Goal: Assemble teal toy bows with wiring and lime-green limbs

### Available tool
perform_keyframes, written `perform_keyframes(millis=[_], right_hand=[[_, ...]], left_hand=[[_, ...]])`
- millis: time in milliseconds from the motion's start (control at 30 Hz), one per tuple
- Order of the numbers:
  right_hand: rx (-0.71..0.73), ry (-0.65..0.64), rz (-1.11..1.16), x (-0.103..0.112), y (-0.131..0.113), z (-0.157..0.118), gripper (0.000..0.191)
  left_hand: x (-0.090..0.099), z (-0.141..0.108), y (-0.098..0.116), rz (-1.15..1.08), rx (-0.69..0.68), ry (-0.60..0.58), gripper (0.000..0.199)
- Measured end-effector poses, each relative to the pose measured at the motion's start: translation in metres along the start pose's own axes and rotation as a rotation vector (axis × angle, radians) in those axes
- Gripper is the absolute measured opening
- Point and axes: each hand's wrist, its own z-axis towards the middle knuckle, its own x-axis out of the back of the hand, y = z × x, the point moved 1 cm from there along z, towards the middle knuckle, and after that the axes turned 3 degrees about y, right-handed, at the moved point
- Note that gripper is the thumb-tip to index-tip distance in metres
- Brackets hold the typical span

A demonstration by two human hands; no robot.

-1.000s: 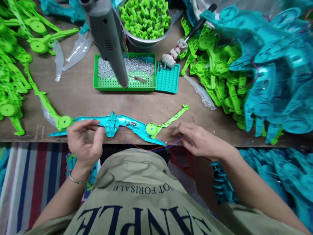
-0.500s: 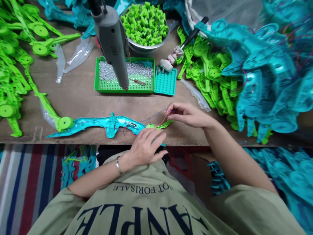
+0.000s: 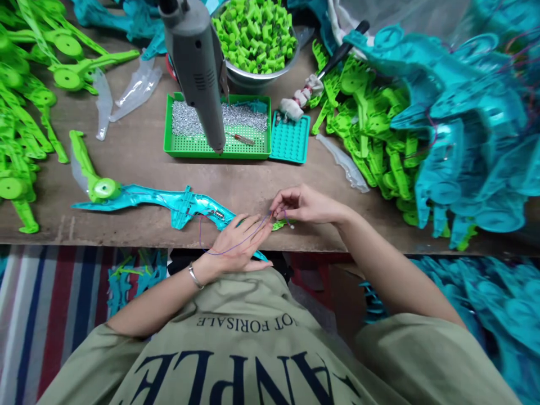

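A long blue plastic bow-shaped part (image 3: pixel 147 197) lies along the table's front edge, with a green piece (image 3: pixel 103 188) at its left end. My left hand (image 3: pixel 238 242) rests flat over the part's right end, palm down and fingers stretched out. Red and purple wires (image 3: pixel 230 248) loop across the back of it. Their ends are pinched in the fingertips of my right hand (image 3: pixel 297 205), just right of my left hand. Under my hands a green piece (image 3: pixel 280 224) shows in part; the rest of it is hidden.
A grey electric screwdriver (image 3: pixel 198 73) hangs over a green tray (image 3: pixel 217 154) of screws. Behind stands a metal bowl (image 3: pixel 257 80) of green pieces. A small blue tray (image 3: pixel 289 138) is beside the screws. Blue parts (image 3: pixel 455 95) pile up at right, green parts (image 3: pixel 25 95) at left.
My right hand has moved left and slightly down with the wires, which now drape over my left hand. The blue part has shifted a little left, and its green left piece has swung upright.
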Motion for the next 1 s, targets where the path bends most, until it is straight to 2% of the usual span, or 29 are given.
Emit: perform_keyframes(millis=[233,500,733,900,1000], right_hand=[[0.025,0.008,-0.01,-0.016,-0.005,0.005,0.018],[0.019,0.074,-0.261,-0.022,-0.015,0.007,0.024],[0.03,0.107,-0.406,-0.026,-0.025,0.006,0.027],[0.006,0.131,-0.361,-0.024,-0.022,0.005,0.027],[-0.012,0.134,-0.306,-0.022,-0.018,0.003,0.024]], left_hand=[[0.003,-0.006,-0.009,-0.042,0.048,-0.003,0.075],[0.002,-0.005,-0.009,0.017,-0.002,0.067,0.073],[0.009,-0.002,-0.005,0.122,-0.018,-0.043,0.069],[0.008,-0.001,-0.003,0.171,-0.015,-0.054,0.08],[0.007,0.0,-0.001,0.196,-0.003,-0.1,0.081]])
